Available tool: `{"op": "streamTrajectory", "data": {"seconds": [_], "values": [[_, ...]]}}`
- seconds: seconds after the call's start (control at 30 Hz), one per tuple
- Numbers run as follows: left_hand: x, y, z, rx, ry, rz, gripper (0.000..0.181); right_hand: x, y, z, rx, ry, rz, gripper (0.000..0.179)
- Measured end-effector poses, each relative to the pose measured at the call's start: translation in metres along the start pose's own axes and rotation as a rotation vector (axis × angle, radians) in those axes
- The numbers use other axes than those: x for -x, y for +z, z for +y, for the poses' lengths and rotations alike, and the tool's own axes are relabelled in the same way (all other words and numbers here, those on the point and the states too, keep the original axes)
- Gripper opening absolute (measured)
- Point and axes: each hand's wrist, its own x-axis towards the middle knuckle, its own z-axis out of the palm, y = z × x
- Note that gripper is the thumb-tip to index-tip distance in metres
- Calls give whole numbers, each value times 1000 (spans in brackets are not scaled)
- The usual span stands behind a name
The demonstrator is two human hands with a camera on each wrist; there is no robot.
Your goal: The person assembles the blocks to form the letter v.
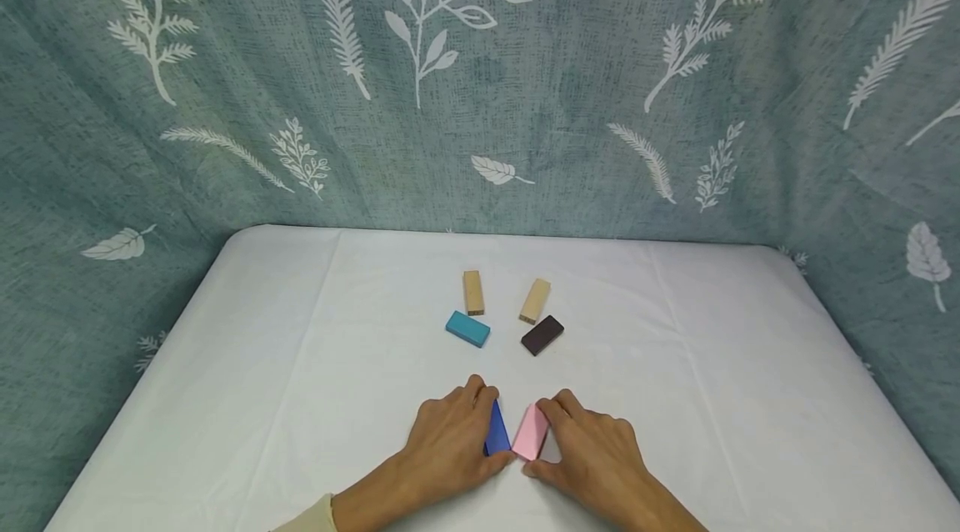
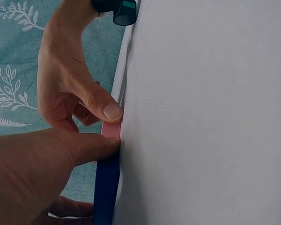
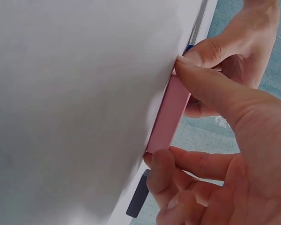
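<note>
My left hand [image 1: 452,439] pinches a blue block [image 1: 496,434] lengthwise between thumb and fingers near the front of the white table. Just to its right, my right hand [image 1: 597,455] grips a pink block [image 1: 531,434] by its two ends. The near ends of the two blocks nearly meet, while their far ends stand apart. In the right wrist view the pink block [image 3: 169,115] shows its long flat side, with the thumb at one end and the fingertips at the other. The left wrist view shows the blue block [image 2: 106,192] partly covered by my left thumb.
Farther back lie a teal block [image 1: 468,329] and a dark brown block [image 1: 542,336], angled toward each other. Behind them are two light wooden blocks, one on the left [image 1: 473,293] and one on the right [image 1: 535,301]. A green leaf-print cloth [image 1: 465,132] hangs behind the table.
</note>
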Motion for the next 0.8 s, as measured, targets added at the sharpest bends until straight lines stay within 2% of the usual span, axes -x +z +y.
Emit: {"op": "streamTrajectory", "data": {"seconds": [0.17, 0.3, 0.6, 0.8], "values": [[1, 0, 0, -32, 11, 31, 73, 0, -2, 1, -19, 2, -29, 69], [2, -1, 1, -63, 47, 56, 74, 0, -4, 3, -33, 8, -56, 72], [4, -5, 3, -21, 219, 47, 62, 2, -7, 10, -33, 58, -114, 78], [5, -4, 5, -48, 339, 64, 59, 5, -9, 16, -21, 75, -108, 81]]}}
